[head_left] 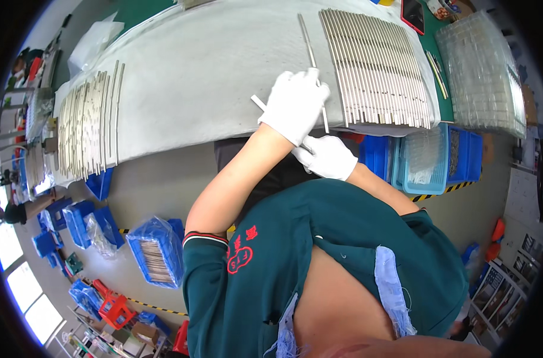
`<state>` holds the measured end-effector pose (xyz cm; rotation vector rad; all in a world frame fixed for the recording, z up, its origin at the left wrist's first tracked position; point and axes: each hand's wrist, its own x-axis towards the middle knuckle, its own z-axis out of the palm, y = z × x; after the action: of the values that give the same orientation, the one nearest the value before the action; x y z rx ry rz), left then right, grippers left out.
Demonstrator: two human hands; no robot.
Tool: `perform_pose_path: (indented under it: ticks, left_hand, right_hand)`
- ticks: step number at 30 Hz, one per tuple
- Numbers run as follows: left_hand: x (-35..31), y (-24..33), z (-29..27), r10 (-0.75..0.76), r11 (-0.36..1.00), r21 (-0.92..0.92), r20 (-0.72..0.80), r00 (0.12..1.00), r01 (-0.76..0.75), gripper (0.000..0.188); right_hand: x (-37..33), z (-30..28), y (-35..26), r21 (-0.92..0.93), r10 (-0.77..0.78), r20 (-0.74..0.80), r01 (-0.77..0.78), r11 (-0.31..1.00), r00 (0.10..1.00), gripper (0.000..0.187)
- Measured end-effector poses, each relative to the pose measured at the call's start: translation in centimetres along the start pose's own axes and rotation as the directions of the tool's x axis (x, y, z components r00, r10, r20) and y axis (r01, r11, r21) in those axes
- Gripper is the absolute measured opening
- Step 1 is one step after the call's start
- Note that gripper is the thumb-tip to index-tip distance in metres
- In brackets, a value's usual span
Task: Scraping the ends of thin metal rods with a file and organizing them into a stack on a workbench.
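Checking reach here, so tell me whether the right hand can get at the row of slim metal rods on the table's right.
Likely yes: the right hand is close to the near ends of the row of slim metal rods, and nothing visible blocks the way; the left hand is left of that path.

White-gloved hands (294, 101); silver rods (376, 68); pale grey cloth (205, 71); green shirt (343, 221); yellow-black striped tape (158, 306).

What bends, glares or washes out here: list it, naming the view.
Head view: fisheye bows the white cloth and blackens the picture's corners; head view: the windows at lower left are blown out white; head view: glare streaks the clear plastic stack at right; head view: the right-hand metal rods look distinct.
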<state>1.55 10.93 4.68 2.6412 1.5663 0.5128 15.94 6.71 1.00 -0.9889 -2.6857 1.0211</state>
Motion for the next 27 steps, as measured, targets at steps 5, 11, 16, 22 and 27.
perform_pose_path:
  ticks: [5, 11, 16, 22, 27]
  left_hand:
    - [-0.9, -0.4, 0.7, 0.12, 0.918, -0.346, -0.218, 0.968, -0.192, 0.047]
    - [-6.0, -13.7, -4.1, -0.288, 0.884, 0.28, -0.304, 0.908, 0.374, 0.036]
    - [-17.5, -23.8, -6.0, -0.66, 0.414, 0.504, -0.407, 0.631, 0.758, 0.033]
    - [-18.9, -22.6, -5.4, -0.605, 0.531, 0.448, -0.394, 0.692, 0.719, 0.03]
    - [-16.0, -22.8, -5.8, -0.689, 0.442, 0.393, -0.427, 0.586, 0.806, 0.021]
  right_hand:
    - [0.4, 0.4, 1.0, -0.086, -0.214, 0.086, 0.221, 0.971, 0.973, 0.02]
    - [0.4, -2.6, -2.0, 0.561, 0.315, 0.209, -0.377, 0.737, 0.926, 0.044]
    - [1.6, -3.9, -2.0, 0.539, 0.253, 0.139, -0.288, 0.792, 0.957, 0.049]
    - [2.5, -4.6, -2.6, 0.756, 0.374, 0.144, -0.346, 0.555, 0.916, 0.049]
    - [2.2, -4.1, -3.5, 0.62, 0.343, 0.173, -0.373, 0.691, 0.923, 0.049]
